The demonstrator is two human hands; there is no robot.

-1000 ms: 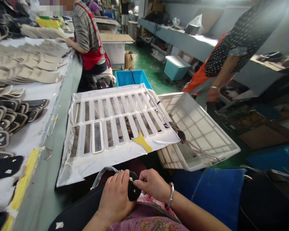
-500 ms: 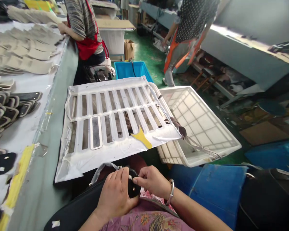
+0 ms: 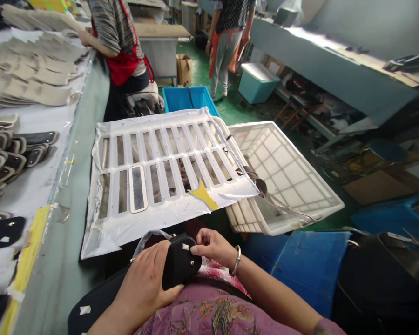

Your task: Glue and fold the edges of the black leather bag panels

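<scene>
A long black leather-like piece (image 3: 177, 260) with rounded ends lies across my lap. It bears small white tape bits and metal studs. My left hand (image 3: 147, 272) is wrapped over it, behind its near rounded end, thumb along the lower edge. At that end, my right hand (image 3: 214, 249) has its fingers curled and its thumb pressed at the edge of the piece, beside a white tape bit (image 3: 185, 247). The undersides of both grips are hidden. Just beyond my hands, a white slotted panel (image 3: 174, 209) holds one white-framed dark strip (image 3: 138, 188) and a yellow forked piece (image 3: 205, 195).
On my left, a table (image 3: 64, 181) carries stacks of beige pieces (image 3: 31, 88) and black pieces with pale edges (image 3: 12, 160). A white crate (image 3: 293, 177) stands right of the panel; blue bins (image 3: 188, 98) lie beyond. Two people in aprons are further off.
My left hand has slid back leftward along the black piece, uncovering more of its rounded end. My right thumb stays at the edge. The co-worker in the orange apron has walked farther away.
</scene>
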